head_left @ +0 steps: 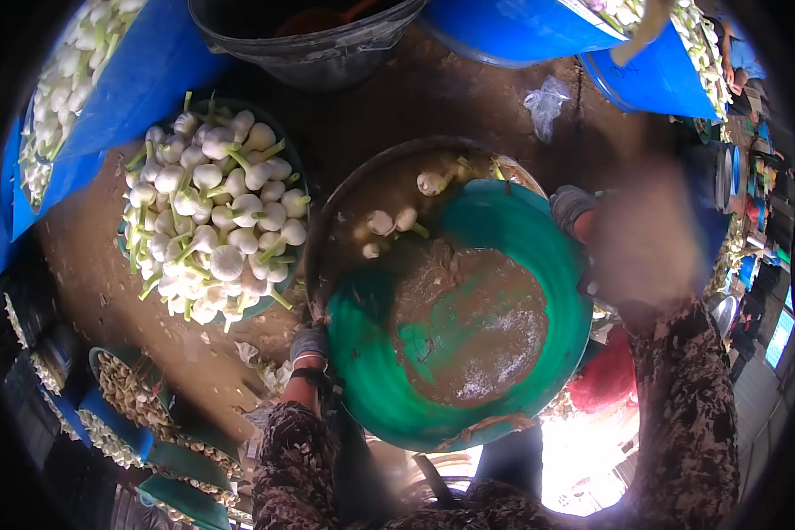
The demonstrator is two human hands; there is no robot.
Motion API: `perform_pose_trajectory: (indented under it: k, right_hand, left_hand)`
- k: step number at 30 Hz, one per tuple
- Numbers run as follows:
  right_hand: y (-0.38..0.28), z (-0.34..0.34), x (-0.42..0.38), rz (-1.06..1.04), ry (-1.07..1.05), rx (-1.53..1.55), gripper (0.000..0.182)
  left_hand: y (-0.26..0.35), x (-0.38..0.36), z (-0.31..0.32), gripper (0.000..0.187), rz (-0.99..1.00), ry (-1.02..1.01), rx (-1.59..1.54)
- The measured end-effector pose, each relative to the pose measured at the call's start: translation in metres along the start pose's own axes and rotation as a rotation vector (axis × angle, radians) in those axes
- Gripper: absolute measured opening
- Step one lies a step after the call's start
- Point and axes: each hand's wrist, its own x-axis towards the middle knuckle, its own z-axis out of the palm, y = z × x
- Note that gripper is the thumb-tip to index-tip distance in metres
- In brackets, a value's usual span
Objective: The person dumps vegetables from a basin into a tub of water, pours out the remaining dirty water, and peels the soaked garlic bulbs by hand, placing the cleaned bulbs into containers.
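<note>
A green plastic basin (556, 300) is held between my two gloved hands, with a little muddy water in its bottom. My left hand (309, 344) grips its left rim. On the right rim is my right hand (574, 212), its fingers partly hidden by the edge and by a blurred patch. Beneath the basin's far side, a larger round tub (327, 208) holds brown water. Several garlic bulbs (431, 183) float in that water near the tub's far wall.
Left of the tub stands a basin heaped with white garlic bulbs (225, 212). A dark bucket (318, 53) and blue barrels (654, 75) of garlic stand at the far side. A clear plastic bag (547, 106) lies on the wet floor. More filled containers (132, 389) line the lower left.
</note>
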Motion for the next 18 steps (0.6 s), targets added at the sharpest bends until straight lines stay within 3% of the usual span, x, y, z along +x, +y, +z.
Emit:
perform_pose_trajectory:
  k: [1, 3, 4, 7, 9, 11, 12, 15, 16, 17, 18]
  right_hand:
    - [0.005, 0.01, 0.003, 0.003, -0.004, -0.001, 0.025]
    - [0.018, 0.03, 0.009, -0.22, 0.053, -0.262, 0.024]
    - [0.023, 0.04, 0.005, -0.215, 0.058, -0.253, 0.024]
    - [0.043, 0.077, -0.034, -0.254, 0.261, -0.072, 0.028]
    - [0.05, 0.097, -0.079, -0.059, 0.207, 0.726, 0.034]
    - [0.058, 0.118, -0.13, 0.016, 0.269, 0.769, 0.036]
    - [0.068, 0.146, -0.137, 0.016, 0.377, 0.876, 0.036]
    - [0.1, 0.201, -0.136, 0.092, 0.397, 1.126, 0.036]
    - [0.095, 0.205, -0.135, -0.006, 0.544, 1.157, 0.037]
    - [0.088, 0.21, -0.135, 0.005, 0.535, 1.168, 0.037]
    - [0.069, 0.192, -0.136, 0.028, 0.564, 1.106, 0.036]
  left_hand:
    - [0.005, -0.007, -0.001, 0.063, -0.007, 0.009, -0.036]
    - [0.006, -0.013, 0.009, 0.064, 0.017, 0.084, -0.072]
    - [0.006, -0.018, 0.013, 0.065, 0.04, 0.165, -0.109]
    - [0.005, -0.042, 0.027, 0.063, -0.02, 0.156, -0.196]
    - [0.0, -0.063, 0.042, 0.058, 0.025, 0.201, -0.221]
    - [0.011, -0.098, 0.043, 0.059, 0.109, 0.259, -0.402]
    - [0.019, -0.114, 0.042, 0.059, 0.121, 0.256, -0.392]
    - [0.031, -0.133, 0.038, 0.051, 0.107, 0.367, -0.559]
    - [0.029, -0.126, 0.032, 0.047, 0.208, 0.421, -0.611]
    - [0.027, -0.119, 0.027, 0.044, 0.309, 0.471, -0.658]
    - [0.038, -0.131, 0.002, 0.04, 0.271, 0.486, -0.66]
